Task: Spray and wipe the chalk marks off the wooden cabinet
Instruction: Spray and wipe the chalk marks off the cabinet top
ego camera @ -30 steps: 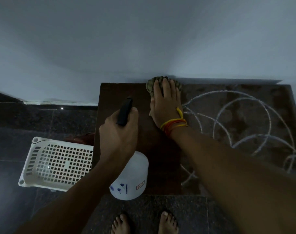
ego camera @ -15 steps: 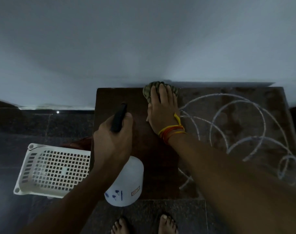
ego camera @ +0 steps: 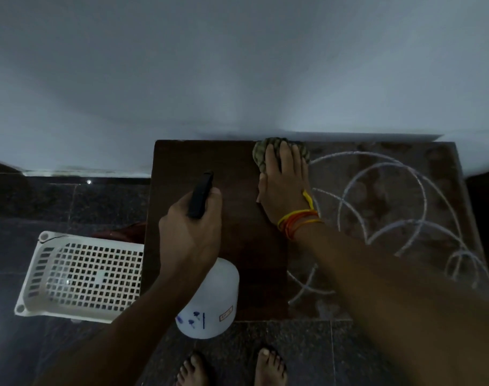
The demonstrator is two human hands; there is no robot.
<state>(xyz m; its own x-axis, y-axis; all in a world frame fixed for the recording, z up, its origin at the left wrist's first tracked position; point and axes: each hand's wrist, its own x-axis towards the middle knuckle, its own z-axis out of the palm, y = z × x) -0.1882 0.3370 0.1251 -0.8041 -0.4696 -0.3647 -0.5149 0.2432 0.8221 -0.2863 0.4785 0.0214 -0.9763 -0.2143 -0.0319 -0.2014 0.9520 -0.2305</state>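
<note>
— What's just changed?

— Not much: my right hand [ego camera: 283,185] is still pressing the cloth [ego camera: 276,151] flat-fingered into the back edge of the cabinet [ego camera: 237,246], right against the wall [ego camera: 237,65], about where it was a moment ago. My left hand [ego camera: 191,227] is still gripping the spray bottle [ego camera: 209,302], fingers curled round its black trigger head, hovering over the near left part of the top.

— So how's the job looking?

— The left part is looking dark and clean, I'd say. The chalk marks [ego camera: 391,207] are covering the whole right part, with damp blotches among them, so most of the wiping is still waiting.

— Any room to move?

— The cloth is sitting just beside the nearest arc. Rightward the top is lying open up to its far edge. A basket [ego camera: 81,277] is lying on the floor [ego camera: 56,207] to the left, beside the cabinet.
</note>
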